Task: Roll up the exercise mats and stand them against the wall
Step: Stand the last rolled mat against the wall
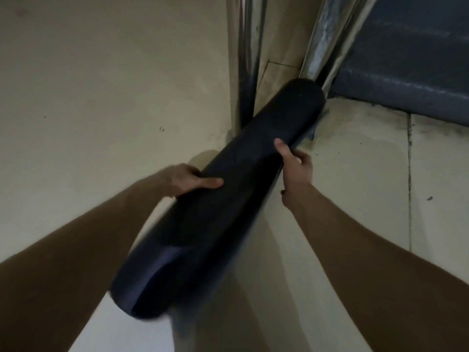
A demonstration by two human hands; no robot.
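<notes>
A rolled dark blue-black exercise mat (228, 194) runs diagonally through the middle of the view, its near open end at the lower left and its far end by the metal posts at the floor's edge. My left hand (187, 179) grips the roll from the left side, thumb lying across its top. My right hand (295, 166) grips it from the right, thumb on top and fingers curled under the roll. The cream wall (88, 85) fills the left half of the view, close beside the mat.
Two shiny metal posts (247, 59) (327, 39) rise near the mat's far end. A dark grey padded surface (406, 72) lies at the upper right. Pale floor tiles (368, 174) with a dark grout line spread to the right.
</notes>
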